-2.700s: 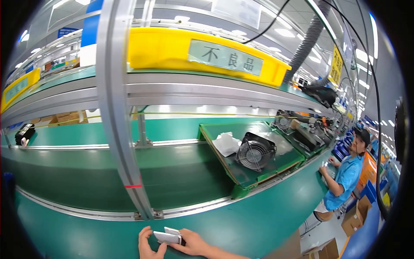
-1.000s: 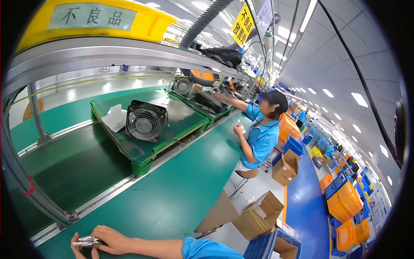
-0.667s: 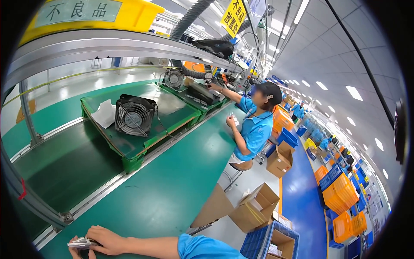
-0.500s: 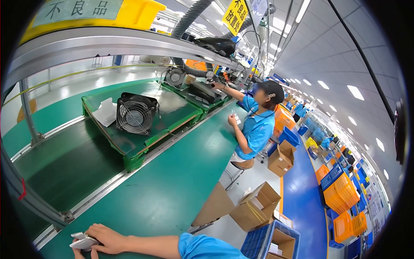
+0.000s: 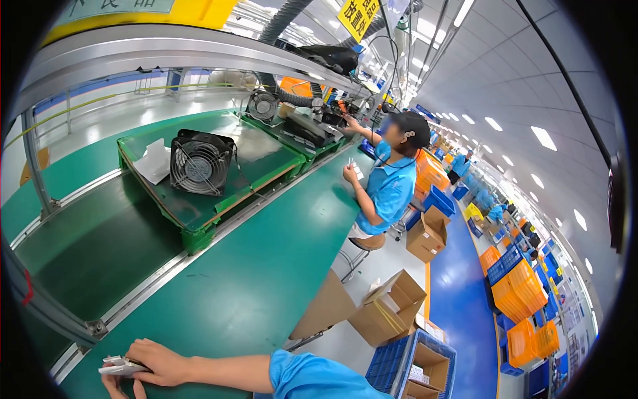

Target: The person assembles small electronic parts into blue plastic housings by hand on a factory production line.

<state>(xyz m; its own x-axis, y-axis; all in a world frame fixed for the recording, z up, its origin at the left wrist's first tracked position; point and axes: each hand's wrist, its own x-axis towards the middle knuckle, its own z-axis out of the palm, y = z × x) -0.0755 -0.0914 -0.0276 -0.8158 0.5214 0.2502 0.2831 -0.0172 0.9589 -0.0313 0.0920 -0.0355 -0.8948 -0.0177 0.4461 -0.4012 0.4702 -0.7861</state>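
Note:
At the lower left, over the green bench top (image 5: pixel 219 319), I have a small white flat piece with a greyish edge (image 5: pixel 121 366); its exact kind cannot be made out. My right hand (image 5: pixel 158 362) reaches in from the right under a blue sleeve and closes its fingers on the piece's right side. Below the piece, only some fingers of my left hand (image 5: pixel 111 384) show, bent against its underside; the picture's rim cuts off the rest of that hand.
Ahead, a square black fan with a wire guard (image 5: pixel 201 164) rests on a green pallet (image 5: pixel 199 239) along the conveyor. A co-worker in blue (image 5: pixel 392 183) sits farther along the bench, holding small white pieces. Cardboard boxes (image 5: pixel 387 309) and a blue crate (image 5: pixel 432 362) stand at right.
The view has shifted slightly, so the scene sits a little more to the left. My hands still hold the white piece, now tilted flatter. The co-worker's head and raised arm have moved slightly.

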